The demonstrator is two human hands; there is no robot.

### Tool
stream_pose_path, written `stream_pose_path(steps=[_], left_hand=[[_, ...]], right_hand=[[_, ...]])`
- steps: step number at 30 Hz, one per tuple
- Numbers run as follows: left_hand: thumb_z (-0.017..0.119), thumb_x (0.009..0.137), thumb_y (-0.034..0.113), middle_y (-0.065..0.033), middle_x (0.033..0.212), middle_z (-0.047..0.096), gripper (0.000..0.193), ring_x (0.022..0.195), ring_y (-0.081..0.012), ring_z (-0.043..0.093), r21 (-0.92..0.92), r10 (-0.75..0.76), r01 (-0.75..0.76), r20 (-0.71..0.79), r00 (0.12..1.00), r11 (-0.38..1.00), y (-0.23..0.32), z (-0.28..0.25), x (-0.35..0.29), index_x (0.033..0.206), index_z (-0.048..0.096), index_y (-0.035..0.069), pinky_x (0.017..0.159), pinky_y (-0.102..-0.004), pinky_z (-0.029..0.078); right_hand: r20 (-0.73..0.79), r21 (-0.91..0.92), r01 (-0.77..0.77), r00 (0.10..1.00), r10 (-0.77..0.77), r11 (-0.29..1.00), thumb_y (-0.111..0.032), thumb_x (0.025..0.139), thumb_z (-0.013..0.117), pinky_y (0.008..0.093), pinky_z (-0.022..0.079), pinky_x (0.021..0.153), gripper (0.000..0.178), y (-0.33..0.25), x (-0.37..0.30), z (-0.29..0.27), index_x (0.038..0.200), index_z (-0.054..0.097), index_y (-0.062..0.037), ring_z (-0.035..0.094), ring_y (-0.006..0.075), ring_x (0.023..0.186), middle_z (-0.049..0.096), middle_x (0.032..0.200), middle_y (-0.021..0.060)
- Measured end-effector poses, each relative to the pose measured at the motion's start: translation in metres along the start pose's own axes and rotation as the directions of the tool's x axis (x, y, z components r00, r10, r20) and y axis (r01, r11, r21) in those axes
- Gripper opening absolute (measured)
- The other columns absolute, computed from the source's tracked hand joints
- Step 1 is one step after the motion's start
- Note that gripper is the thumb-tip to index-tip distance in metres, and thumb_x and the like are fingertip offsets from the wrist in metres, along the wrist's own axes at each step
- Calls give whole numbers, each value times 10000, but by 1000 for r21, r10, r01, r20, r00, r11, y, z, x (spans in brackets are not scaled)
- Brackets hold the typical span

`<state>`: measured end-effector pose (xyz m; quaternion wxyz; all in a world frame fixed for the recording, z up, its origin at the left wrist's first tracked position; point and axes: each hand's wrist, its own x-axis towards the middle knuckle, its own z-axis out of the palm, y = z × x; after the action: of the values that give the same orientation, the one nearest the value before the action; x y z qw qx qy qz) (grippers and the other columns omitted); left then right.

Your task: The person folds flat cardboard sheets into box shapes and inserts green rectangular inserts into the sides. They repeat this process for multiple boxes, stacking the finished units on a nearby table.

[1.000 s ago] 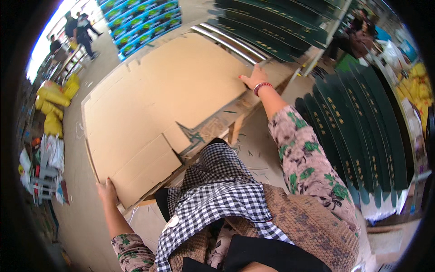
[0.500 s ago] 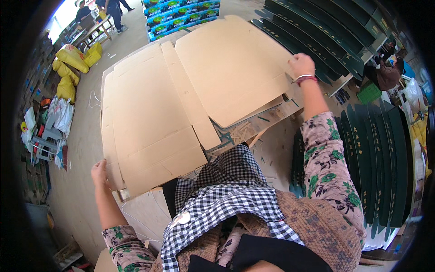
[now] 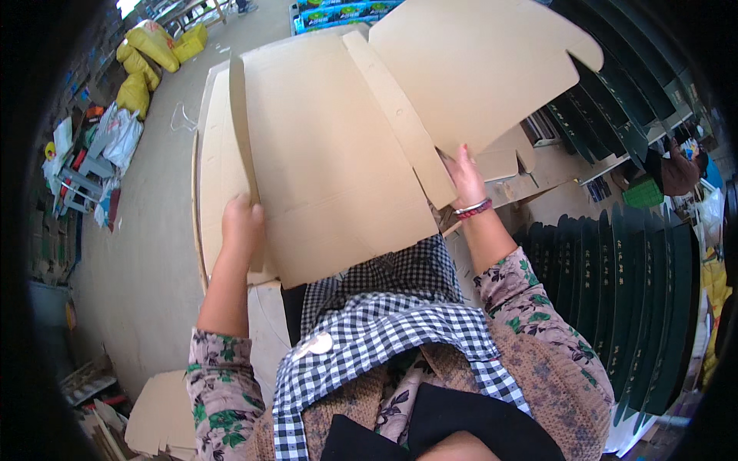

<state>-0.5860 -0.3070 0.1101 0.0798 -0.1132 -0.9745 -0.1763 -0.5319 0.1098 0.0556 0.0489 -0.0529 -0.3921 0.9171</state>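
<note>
A large brown cardboard box blank (image 3: 330,161) lies creased in front of me, its left flap standing up and its right panel (image 3: 477,61) lifted at a slant. My left hand (image 3: 242,223) is closed round the near end of the raised left flap (image 3: 242,131). At the near end of the narrow middle strip (image 3: 403,115), my right hand (image 3: 467,180) has its fingers stretched upward against the lifted right panel. Part of that hand's contact with the cardboard is hidden. Beneath the blank, more flat cardboard (image 3: 215,169) shows at the left.
Rows of dark green panels (image 3: 623,300) stand upright at the right, with more at the far right. Blue printed boxes (image 3: 346,14) are stacked at the back. Yellow sacks (image 3: 134,96) and a yellow crate (image 3: 191,42) sit on the floor at the left. Cardboard (image 3: 165,415) lies at lower left.
My right hand has moved from the right panel's outer corner in to the middle strip. The right panel has tilted up. My left hand has moved inward and the left flap now stands up.
</note>
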Motion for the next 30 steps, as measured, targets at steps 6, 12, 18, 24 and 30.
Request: stream_pose_path(steps=[6, 12, 18, 24, 30], left_hand=[[477, 868, 82, -267, 1026, 604, 280, 922, -400, 592, -88, -50, 57, 82, 995, 994, 19, 3, 1, 1102, 582, -28, 839, -422, 479], [548, 892, 7, -128, 1301, 540, 649, 1085, -265, 577, -607, 185, 156, 461, 868, 779, 4, -32, -4, 1476, 293, 131, 894, -399, 468], [710, 801, 65, -161, 1031, 614, 202, 911, -304, 597, -168, 190, -145, 292, 937, 975, 24, 13, 20, 988, 641, 32, 780, -404, 483], [622, 837, 92, -320, 1311, 422, 455, 1068, -468, 531, 51, 168, -165, -61, 984, 985, 56, 67, -31, 1267, 477, 69, 873, -469, 480], [654, 747, 20, -370, 1449, 168, 792, 1286, -527, 319, 102, 315, -337, 182, 931, 936, 54, 42, -87, 1455, 304, 86, 1027, -478, 385]], right_hand=[[50, -668, 176, 980, -193, 723, -164, 970, 463, 322, 273, 1105, 451, 13, -33, 83, 1383, 407, 10, 362, 269, 1347, 405, 1433, 194], [177, -841, 172, 983, -40, 513, -67, 911, 508, 308, 283, 1101, 499, -4, -5, 25, 1403, 437, -105, 386, 247, 1346, 448, 1417, 179], [-69, -690, -92, 996, 61, 718, -234, 993, 473, 267, 554, 626, 346, -16, 22, -6, 1254, 505, -8, 656, 160, 740, 612, 991, 108], [-78, -204, -81, 995, 66, 976, -263, 1004, 451, 381, 577, 720, 367, 2, 4, 12, 1263, 384, -12, 661, 364, 917, 517, 1222, 142], [9, 11, -115, 993, 115, 993, -281, 1005, 449, 490, 516, 861, 283, 0, -9, -6, 1221, 468, -100, 552, 429, 1137, 484, 1334, 75]])
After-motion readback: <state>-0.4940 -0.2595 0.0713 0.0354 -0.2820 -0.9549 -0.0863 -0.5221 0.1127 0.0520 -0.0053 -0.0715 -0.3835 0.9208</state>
